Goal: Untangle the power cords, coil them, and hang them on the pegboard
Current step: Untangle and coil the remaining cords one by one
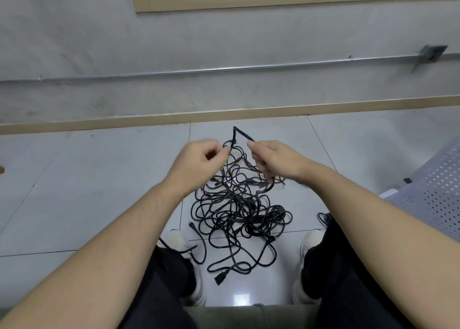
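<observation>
A tangled heap of black power cords (236, 211) lies on the tiled floor between my feet. One plug end (220, 277) sticks out at the near side of the heap. My left hand (199, 158) and my right hand (273, 158) are raised over the far part of the heap. Between them runs one black cord (240, 131), bent into a sharp peak. My left fingers pinch its left leg. My right hand is closed around its right leg, and the cord comes out below that palm near a connector (265, 188).
I sit with my legs apart, a white shoe (178, 239) at the left and another white shoe (310, 241) at the right. A perforated metal seat (433, 186) stands at my right. Ahead, a grey wall (224, 92) with a tan skirting strip. No pegboard is in view.
</observation>
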Available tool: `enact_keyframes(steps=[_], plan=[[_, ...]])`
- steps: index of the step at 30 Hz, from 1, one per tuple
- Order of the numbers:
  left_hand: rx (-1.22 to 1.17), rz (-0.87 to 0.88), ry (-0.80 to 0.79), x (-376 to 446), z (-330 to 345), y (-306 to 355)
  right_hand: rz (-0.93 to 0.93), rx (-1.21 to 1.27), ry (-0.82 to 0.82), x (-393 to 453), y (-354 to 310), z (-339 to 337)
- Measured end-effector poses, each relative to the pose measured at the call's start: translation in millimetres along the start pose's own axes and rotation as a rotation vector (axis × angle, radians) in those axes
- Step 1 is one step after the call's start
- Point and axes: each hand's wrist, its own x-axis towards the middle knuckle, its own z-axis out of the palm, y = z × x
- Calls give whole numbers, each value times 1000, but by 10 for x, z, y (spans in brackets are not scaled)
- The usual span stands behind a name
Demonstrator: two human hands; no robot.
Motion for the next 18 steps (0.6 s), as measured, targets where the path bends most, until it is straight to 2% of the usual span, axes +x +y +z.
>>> enact_keyframes(steps=[2, 3, 4, 7, 9, 12, 13, 15, 18], plan=[[76, -135, -470, -83, 194, -2, -33, 136, 7, -3, -125, 25], [141, -157, -615, -129, 305, 5, -40, 190, 0, 1, -178, 43], [180, -142, -681, -172, 415, 7, -45, 232, -12, 3, -216, 66], [225, -60, -635, -196, 641, 54, -60, 275, -39, 3, -231, 137], [241, -40, -577, -148, 647, 75, -39, 296, 0, 8, -223, 141], [-41, -199, -408, -29, 576, 28, 15, 267, 67, 100, -60, 63], [-161, -264, -345, -4, 541, 39, 36, 227, 41, 103, -5, 27], [-339, -372, -235, 47, 475, 63, 71, 41, -116, 60, 133, -24], [-576, -407, -127, 84, 356, 133, 73, -349, -371, -14, 271, 15]])
